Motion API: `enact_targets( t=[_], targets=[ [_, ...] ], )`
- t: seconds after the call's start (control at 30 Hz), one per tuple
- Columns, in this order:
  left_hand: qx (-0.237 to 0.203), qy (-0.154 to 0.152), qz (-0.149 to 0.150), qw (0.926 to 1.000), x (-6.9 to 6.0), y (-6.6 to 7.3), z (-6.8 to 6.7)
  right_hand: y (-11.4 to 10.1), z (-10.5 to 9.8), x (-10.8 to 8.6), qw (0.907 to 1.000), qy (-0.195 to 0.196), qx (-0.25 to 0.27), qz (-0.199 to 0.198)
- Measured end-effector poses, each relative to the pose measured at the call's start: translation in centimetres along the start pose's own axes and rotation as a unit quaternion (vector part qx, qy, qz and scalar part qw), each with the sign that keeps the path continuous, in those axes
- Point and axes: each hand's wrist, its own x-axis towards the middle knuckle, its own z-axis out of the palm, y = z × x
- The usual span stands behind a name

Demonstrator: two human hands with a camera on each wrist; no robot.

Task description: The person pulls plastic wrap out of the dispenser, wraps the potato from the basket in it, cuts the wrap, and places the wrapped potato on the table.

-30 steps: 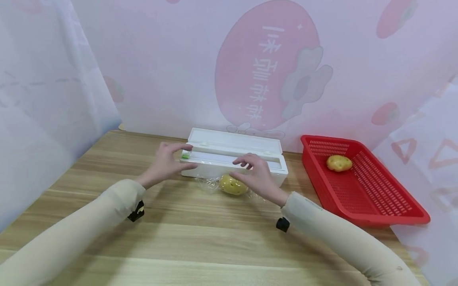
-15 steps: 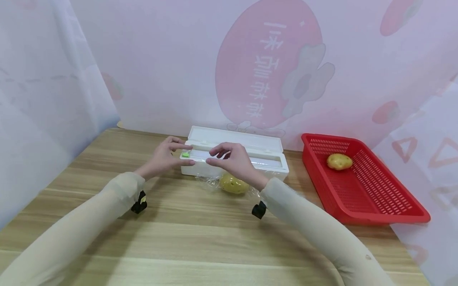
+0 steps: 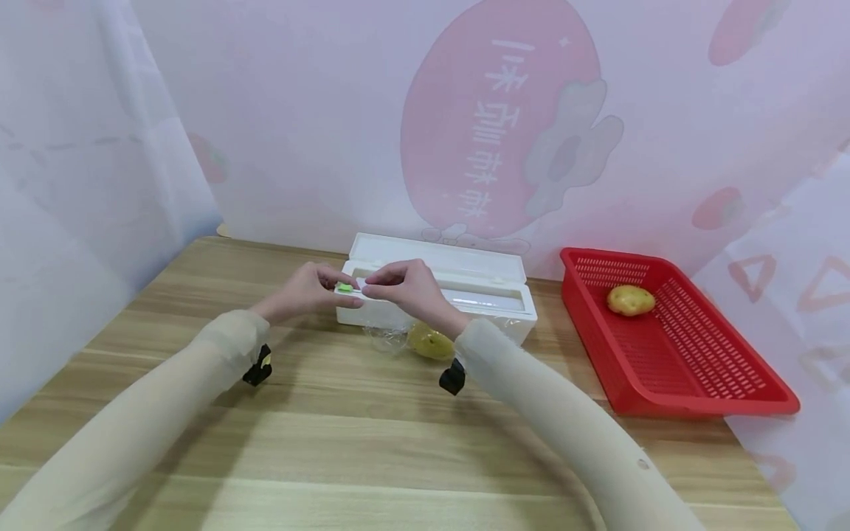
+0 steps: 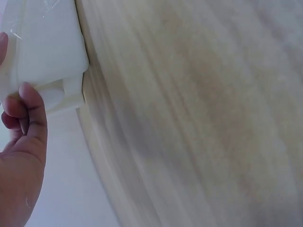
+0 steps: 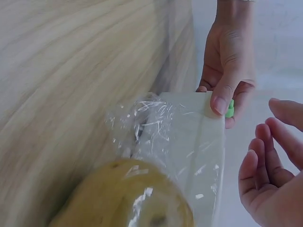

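A long white cling film box (image 3: 372, 316) stands at the back of the table, its lid (image 3: 438, 254) raised. At its left end my left hand (image 3: 302, 293) grips the corner, thumb on the front face, beside a small green slider (image 5: 230, 109). My right hand (image 3: 412, 291) hovers over the box near that slider; in the right wrist view its fingers are loosely bent, a gap shows between thumb and forefinger, and nothing is held. A potato (image 3: 428, 343) under clear film (image 5: 151, 123) lies against the box front, partly hidden by the right wrist.
On the right stands a red plastic basket (image 3: 724, 405) with another potato (image 3: 630, 301) inside. A printed cloth (image 3: 299, 147) hangs behind the wooden table (image 3: 372, 457), which extends in front of the box.
My right hand has moved left along the box from its right half to the slider at the left end. The left hand's fingers have closed in on the box corner.
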Motion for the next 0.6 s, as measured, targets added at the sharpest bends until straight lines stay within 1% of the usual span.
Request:
enact_targets(
  t=[0.13, 0.33, 0.6],
  targets=[
    [-0.003, -0.012, -0.006, 0.9999, 0.1, 0.0, -0.3, 0.2, 0.9, 1.1, 0.9998, -0.005, 0.012, 0.016],
    [-0.009, -0.014, -0.016, 0.9997, 0.1, -0.2, -0.5, 0.5, 2.0, 2.2, 0.9993, -0.005, 0.016, 0.033],
    [-0.013, -0.013, -0.005, 0.9998, 0.1, 0.0, -0.5, 0.9, 2.7, 2.9, 0.9979, 0.017, 0.01, 0.062]
  ],
)
